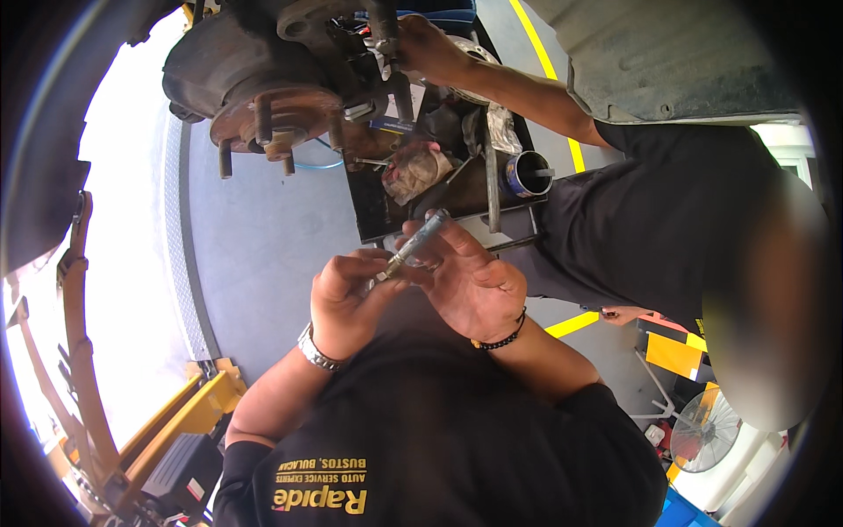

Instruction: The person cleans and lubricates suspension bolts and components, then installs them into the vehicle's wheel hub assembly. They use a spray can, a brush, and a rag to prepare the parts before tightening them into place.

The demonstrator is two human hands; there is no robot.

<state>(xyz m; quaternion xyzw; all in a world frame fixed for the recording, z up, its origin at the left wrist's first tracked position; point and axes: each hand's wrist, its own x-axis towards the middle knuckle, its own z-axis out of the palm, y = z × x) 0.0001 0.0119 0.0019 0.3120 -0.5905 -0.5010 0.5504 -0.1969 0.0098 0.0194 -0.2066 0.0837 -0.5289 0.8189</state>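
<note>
Right now your left hand (347,303) and right hand (470,281) meet in front of your chest, both sets of fingers closed on a slim metal pin (414,244) that slants up to the right, its upper end poking past your right fingers. Above it, a rusty wheel hub (263,97) with studs hangs near a dark tool tray (439,189), where a co-worker's hand (421,44) reaches in

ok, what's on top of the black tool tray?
On the black tool tray: a crumpled rag, a blue can, long metal tools. Its near edge hides behind both hands.
</note>
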